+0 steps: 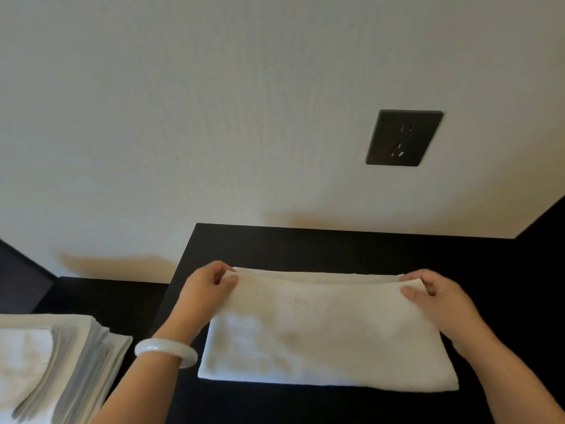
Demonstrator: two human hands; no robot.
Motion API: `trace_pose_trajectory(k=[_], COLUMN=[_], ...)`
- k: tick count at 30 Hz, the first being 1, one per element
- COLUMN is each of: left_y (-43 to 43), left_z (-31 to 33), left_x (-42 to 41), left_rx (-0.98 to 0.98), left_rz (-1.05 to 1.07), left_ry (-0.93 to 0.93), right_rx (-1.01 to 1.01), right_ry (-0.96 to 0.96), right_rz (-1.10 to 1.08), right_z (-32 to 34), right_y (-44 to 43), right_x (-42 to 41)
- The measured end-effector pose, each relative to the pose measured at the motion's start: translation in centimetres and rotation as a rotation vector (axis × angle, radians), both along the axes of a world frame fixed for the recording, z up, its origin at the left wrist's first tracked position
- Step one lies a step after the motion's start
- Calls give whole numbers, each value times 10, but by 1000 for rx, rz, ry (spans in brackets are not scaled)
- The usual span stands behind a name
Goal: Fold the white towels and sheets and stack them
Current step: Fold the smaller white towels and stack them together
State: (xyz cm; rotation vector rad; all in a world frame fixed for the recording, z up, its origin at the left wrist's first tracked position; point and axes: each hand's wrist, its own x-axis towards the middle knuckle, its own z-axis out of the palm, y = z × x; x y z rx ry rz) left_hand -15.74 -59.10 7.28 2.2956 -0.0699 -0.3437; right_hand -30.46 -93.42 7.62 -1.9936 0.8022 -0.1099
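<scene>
A white towel (327, 332) lies folded into a wide rectangle on the black table (336, 246). My left hand (204, 289) pinches the top layer at its far left corner. My right hand (434, 298) pinches the far right corner of the same layer. Both corners sit slightly raised near the towel's far edge. A stack of folded white linens (55, 362) stands at the lower left, on a lower dark surface. A white bangle (166, 351) circles my left wrist.
A pale wall (244, 117) rises right behind the table, with a dark power socket (403, 137) on it. The table's left edge drops to a lower dark surface (107, 295). A dark panel (544, 218) borders the right side.
</scene>
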Motion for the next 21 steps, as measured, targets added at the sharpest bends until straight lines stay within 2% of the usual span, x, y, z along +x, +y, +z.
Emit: trace_pose_trajectory(k=[3, 12, 16, 21], left_y=[-7, -11, -24, -24], left_z=[-20, -17, -29, -43], left_x=[5, 12, 8, 8], left_rx=[72, -30, 68, 150], left_rz=[-7, 148, 95, 99], left_ry=[-24, -253, -203, -332], right_rx=[-110, -104, -255, -500], right_ry=[21, -185, -80, -42], right_rz=[-15, -74, -98, -85], right_z=[-23, -15, -33, -53], right_y=[3, -17, -6, 1], right_x=[6, 23, 34, 31])
